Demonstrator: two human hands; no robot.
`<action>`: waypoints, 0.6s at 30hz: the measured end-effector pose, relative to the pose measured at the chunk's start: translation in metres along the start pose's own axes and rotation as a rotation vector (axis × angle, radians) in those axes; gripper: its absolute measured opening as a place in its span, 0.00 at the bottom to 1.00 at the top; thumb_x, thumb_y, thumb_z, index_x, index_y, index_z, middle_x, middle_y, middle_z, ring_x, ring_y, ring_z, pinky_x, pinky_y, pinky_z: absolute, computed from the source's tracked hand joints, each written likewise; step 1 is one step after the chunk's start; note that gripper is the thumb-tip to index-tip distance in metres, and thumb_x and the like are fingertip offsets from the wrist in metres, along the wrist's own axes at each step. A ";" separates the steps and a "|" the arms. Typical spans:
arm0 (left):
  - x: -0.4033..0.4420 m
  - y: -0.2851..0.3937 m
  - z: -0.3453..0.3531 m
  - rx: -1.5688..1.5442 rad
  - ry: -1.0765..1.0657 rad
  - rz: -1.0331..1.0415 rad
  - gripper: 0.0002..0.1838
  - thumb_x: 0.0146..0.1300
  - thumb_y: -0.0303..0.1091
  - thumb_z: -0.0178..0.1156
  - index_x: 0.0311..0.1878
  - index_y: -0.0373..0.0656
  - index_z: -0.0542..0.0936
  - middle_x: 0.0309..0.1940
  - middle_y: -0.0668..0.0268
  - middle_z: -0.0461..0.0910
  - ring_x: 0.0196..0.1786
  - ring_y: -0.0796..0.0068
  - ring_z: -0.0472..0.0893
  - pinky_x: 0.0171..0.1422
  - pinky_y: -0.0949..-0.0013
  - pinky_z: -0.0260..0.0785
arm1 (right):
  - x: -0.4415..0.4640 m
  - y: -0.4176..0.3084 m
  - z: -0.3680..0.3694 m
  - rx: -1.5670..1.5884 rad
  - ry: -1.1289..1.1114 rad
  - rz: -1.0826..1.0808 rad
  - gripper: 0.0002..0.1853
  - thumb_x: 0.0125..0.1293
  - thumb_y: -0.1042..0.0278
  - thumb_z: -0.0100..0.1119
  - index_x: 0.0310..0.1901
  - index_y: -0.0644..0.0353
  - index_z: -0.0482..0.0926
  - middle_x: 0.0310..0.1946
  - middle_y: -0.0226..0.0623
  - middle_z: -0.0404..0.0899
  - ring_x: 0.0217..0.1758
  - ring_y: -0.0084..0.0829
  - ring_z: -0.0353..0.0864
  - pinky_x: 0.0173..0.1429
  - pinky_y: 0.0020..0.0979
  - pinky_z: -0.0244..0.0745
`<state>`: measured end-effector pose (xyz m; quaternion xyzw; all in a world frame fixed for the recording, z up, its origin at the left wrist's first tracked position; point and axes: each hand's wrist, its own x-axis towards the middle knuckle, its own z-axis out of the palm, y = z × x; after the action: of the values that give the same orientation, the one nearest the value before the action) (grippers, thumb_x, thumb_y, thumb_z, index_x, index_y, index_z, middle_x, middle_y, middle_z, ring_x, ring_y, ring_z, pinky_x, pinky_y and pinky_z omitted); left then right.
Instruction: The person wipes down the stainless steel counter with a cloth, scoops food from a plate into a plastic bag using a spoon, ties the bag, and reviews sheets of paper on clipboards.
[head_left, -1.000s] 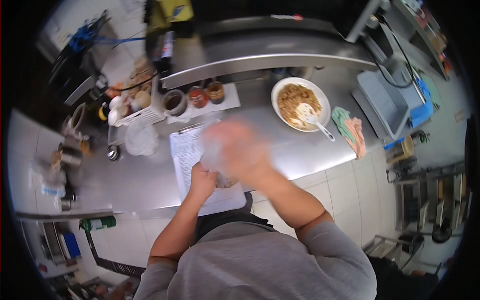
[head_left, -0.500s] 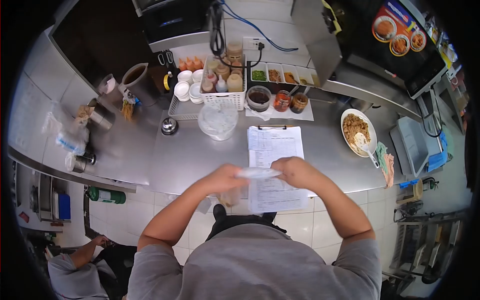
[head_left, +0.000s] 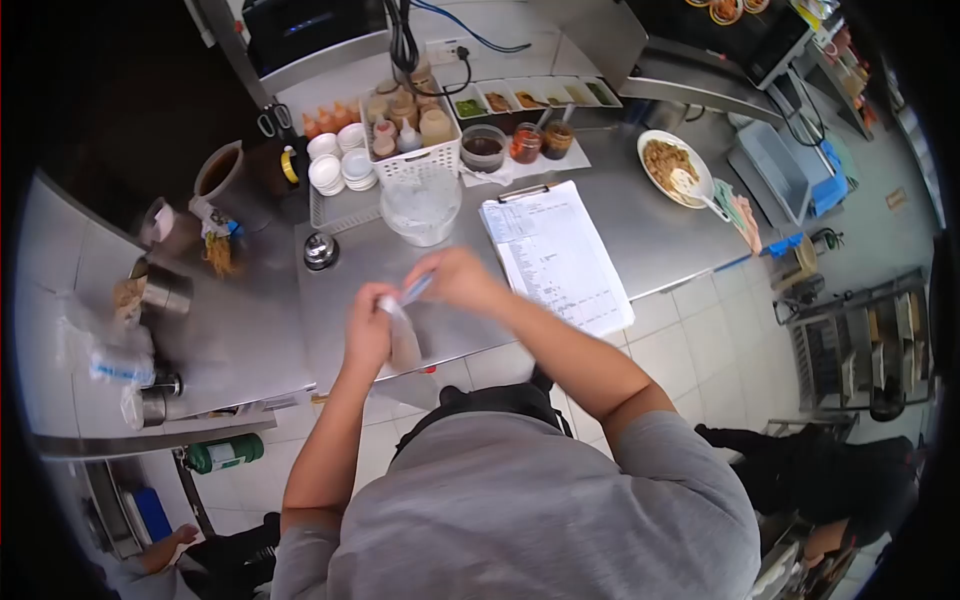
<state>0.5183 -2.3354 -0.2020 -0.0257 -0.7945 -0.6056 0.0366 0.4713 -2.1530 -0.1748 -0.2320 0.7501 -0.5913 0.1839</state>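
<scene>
My left hand [head_left: 368, 325] is closed on the neck of a clear plastic bag [head_left: 403, 340], which hangs beside it over the counter's front edge. Something pale brownish shows through the bag, too blurred to name. My right hand [head_left: 455, 278] pinches the bag's gathered upper end, close to the left hand. Just beyond the hands stands a round white tub [head_left: 422, 212] with plastic film over it. A clipboard with printed sheets [head_left: 560, 258] lies to the right of my right hand.
A call bell [head_left: 320, 251] sits left of the tub. Behind are a white basket [head_left: 440, 160] of sauce bottles, small white cups [head_left: 325, 173] and sauce jars [head_left: 526, 143]. An oval dish of food [head_left: 668, 160] stands right. One person [head_left: 810, 480] is at lower right, another [head_left: 215, 555] at lower left.
Both hands have moved left with the bag, from over the clipboard to the counter beside it. They are closer together. My view has turned, and a person has appeared at lower right.
</scene>
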 end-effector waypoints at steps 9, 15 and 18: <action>-0.017 -0.047 0.019 -0.158 0.223 -0.349 0.03 0.63 0.27 0.52 0.39 0.40 0.72 0.30 0.67 0.73 0.31 0.78 0.73 0.37 0.72 0.66 | 0.002 0.065 0.079 -0.334 0.394 -0.057 0.11 0.48 0.70 0.62 0.34 0.64 0.77 0.30 0.53 0.76 0.38 0.50 0.77 0.42 0.41 0.73; -0.003 -0.071 0.007 0.014 -0.128 -0.116 0.05 0.64 0.34 0.57 0.36 0.44 0.77 0.31 0.71 0.75 0.31 0.81 0.71 0.38 0.76 0.65 | 0.002 0.086 0.068 -0.223 0.523 0.065 0.09 0.50 0.71 0.61 0.32 0.66 0.75 0.33 0.53 0.76 0.39 0.50 0.77 0.41 0.39 0.72; 0.006 -0.082 0.006 -0.284 -0.193 -0.451 0.07 0.65 0.37 0.58 0.37 0.43 0.77 0.29 0.71 0.75 0.31 0.82 0.72 0.38 0.75 0.65 | -0.002 0.073 0.078 -0.319 0.660 -0.023 0.10 0.51 0.72 0.61 0.34 0.67 0.76 0.33 0.53 0.77 0.40 0.49 0.77 0.42 0.39 0.73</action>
<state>0.5047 -2.3513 -0.2815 0.0892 -0.6873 -0.6983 -0.1787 0.5060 -2.2007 -0.2637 -0.0629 0.8491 -0.5121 -0.1133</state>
